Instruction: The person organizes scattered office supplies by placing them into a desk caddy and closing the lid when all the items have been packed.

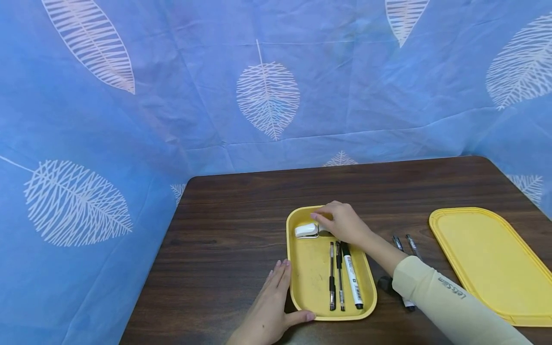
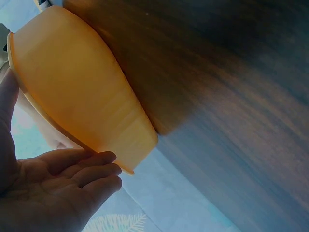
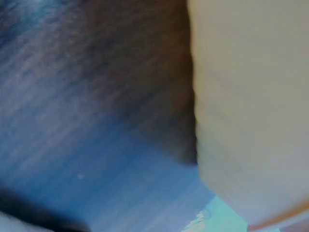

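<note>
OK, head cam: your L hand (image 1: 266, 304) is at the near-left corner of the deep yellow tray (image 1: 310, 273), fingers straight along the side, thumb spread wide onto the near rim. Your R hand (image 1: 340, 223) is over the tray's far-right corner, thumb & index bent, just beside the white stapler (image 1: 306, 230); can't tell if they're pinching anything, b/c the hand blocks it. Stapler's in the tray, far end. Nearer you, also inside: two black pens (image 1: 332, 282) side by side, then a white marker (image 1: 352, 278) w/ black cap. R of that, on the dark wood table (image 1: 233, 225), more pens (image 1: 397, 243) lie by your R sleeve (image 1: 448, 297), nr a second yellow tray (image 1: 491, 258). L wrist cam adds what head cam can't: the outer wall (image 2: 82, 82), w/ your L fingertips (image 2: 107, 157) at its rim. R wrist cam's blurry: tabletop plus a big pale surface (image 3: 251, 96), R fingers out of shot.
</note>
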`<move>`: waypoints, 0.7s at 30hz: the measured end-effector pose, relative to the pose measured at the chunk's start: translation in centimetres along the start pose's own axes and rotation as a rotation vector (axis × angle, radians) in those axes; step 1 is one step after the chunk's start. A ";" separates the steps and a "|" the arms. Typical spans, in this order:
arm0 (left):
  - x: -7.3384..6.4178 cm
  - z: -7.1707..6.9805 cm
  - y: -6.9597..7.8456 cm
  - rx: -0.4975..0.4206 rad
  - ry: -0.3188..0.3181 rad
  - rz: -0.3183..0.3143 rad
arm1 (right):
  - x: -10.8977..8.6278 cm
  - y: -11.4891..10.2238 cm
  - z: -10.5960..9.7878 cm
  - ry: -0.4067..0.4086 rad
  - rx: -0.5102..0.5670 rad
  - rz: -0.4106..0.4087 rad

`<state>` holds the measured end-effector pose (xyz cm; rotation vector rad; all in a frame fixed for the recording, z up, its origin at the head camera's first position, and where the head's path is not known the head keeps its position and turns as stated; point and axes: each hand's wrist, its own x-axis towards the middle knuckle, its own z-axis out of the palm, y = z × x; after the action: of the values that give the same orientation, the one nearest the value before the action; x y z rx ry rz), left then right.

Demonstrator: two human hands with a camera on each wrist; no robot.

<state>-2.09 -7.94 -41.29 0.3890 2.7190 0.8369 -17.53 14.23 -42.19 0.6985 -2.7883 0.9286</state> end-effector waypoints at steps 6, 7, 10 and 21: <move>0.1 0.0 0.0 0.003 0.001 0.000 | 0.4 -0.4 -0.9 0.051 0.001 -0.005; 0.1 0.0 -0.1 0.006 0.003 0.001 | 0.4 -0.5 -1.0 0.054 0.000 -0.007; 0.2 0.0 -0.2 0.016 0.009 0.006 | 0.5 -0.7 -1.4 0.068 -0.005 -0.009; 0.2 0.2 -0.3 0.003 0.018 0.002 | 0.6 -1.4 -3.3 0.110 -0.027 0.007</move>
<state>-2.24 -8.01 -41.64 0.3872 2.7376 0.8411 -17.48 14.92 -38.66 0.6149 -2.7035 0.8996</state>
